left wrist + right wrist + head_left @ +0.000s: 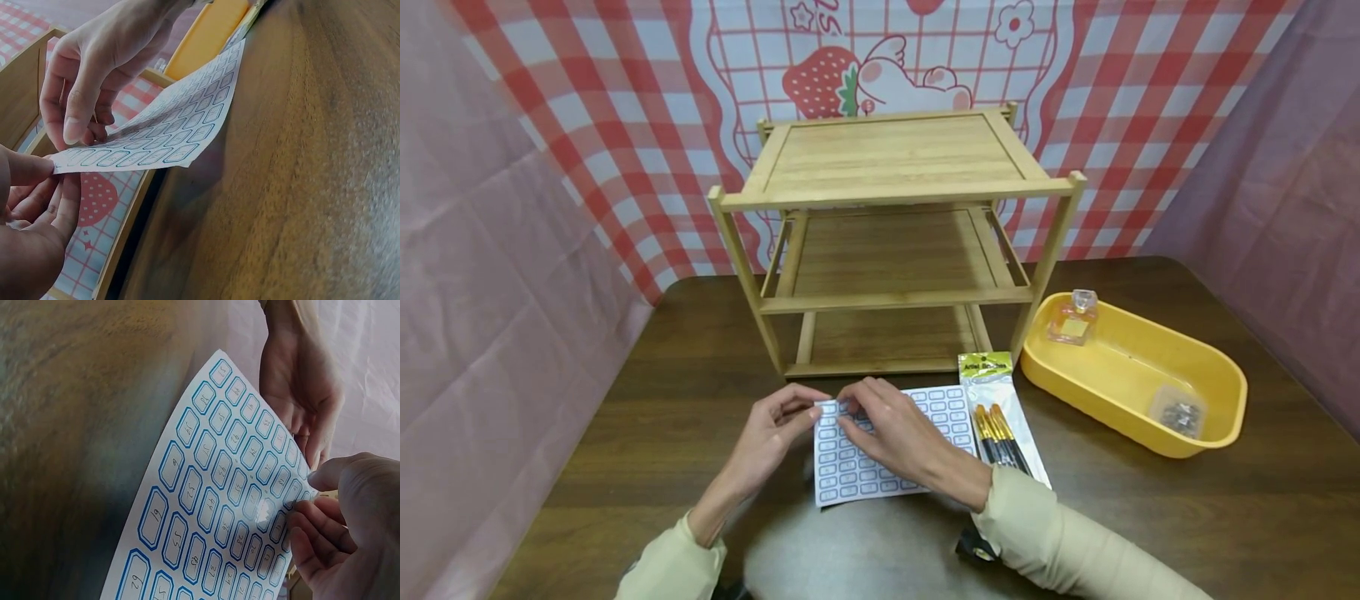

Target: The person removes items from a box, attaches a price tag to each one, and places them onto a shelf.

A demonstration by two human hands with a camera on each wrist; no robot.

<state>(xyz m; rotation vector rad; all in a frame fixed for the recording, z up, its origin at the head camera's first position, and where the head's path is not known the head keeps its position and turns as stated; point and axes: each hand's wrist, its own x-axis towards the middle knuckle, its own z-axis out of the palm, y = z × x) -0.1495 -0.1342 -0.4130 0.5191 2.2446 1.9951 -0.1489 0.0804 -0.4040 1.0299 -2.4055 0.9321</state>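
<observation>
A white sheet of blue-bordered stickers (842,467) with handwritten numbers lies in front of the rack, its far left corner raised off the table. My left hand (769,433) pinches that corner between thumb and fingers, as the left wrist view shows on the label sheet (187,125). Above the same end, my right hand (895,429) has its thumb and bent fingers at the top row. In the right wrist view the right hand (350,531) is close against the numbered sheet (206,462); whether it pinches a sticker is hard to see.
A three-tier wooden rack (895,158) stands behind the sheet. Right of the sheet lies a pack of artist brushes (1000,425). A yellow basin (1120,358) holds a perfume bottle (1073,318) and a small clear box (1178,412) of metal pieces.
</observation>
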